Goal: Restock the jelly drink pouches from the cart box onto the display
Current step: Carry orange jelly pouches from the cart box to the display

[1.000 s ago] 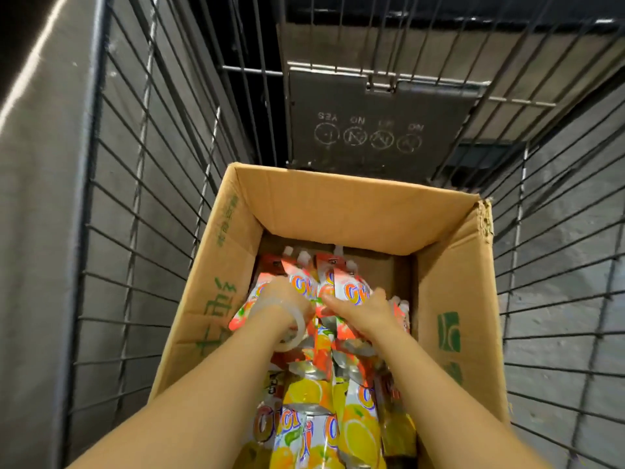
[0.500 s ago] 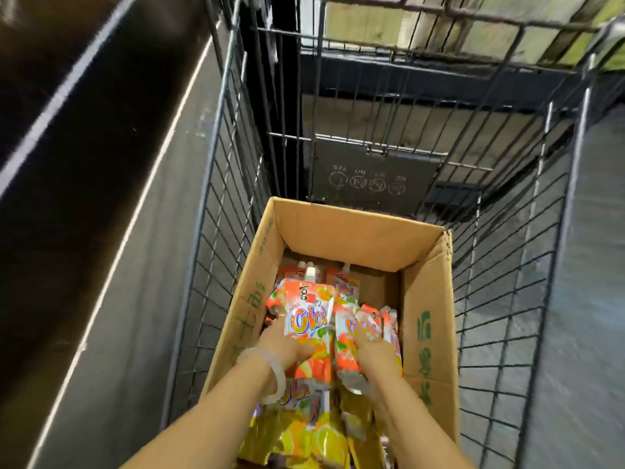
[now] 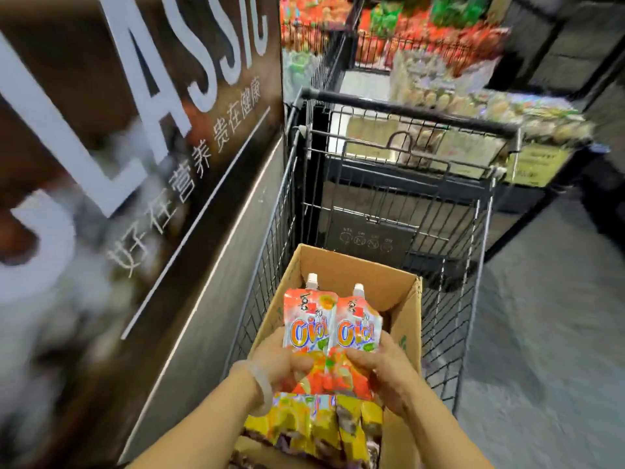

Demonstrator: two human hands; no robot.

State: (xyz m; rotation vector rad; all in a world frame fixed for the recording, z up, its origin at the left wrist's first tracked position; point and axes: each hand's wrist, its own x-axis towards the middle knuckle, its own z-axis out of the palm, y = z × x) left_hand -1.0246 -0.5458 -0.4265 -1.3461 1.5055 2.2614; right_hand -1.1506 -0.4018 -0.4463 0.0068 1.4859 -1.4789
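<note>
A: State the position of the pouches.

B: Two orange pouches (image 3: 333, 328) are held side by side, upright, white caps at the top, above the open cardboard box (image 3: 407, 336). The box sits inside the wire cart (image 3: 449, 238), at its near end.

A: State the condition of each hand.

B: The left hand (image 3: 282, 362) grips the lower left part of the pair, thumb on the front face. A pale band circles that wrist. The right hand (image 3: 382, 362) grips the lower right part, fingers (image 3: 360, 358) curled across the front. Both hands are closed on the pouches.

A: What lies below the hands?

B: More pouches (image 3: 314, 424) with yellow and purple print, at the near end of the box. Whether they hang from the gripped pair or rest in the box cannot be determined.

A: Describe the surroundings.

B: A dark panel (image 3: 111, 137) with large white lettering stands to the left of the cart, just beside its wire wall. Beyond the cart handle (image 3: 406, 111), a display (image 3: 422, 45) carries red, green and pale packaged goods; details there are blurred. The grey floor (image 3: 541, 333) is to the right.
</note>
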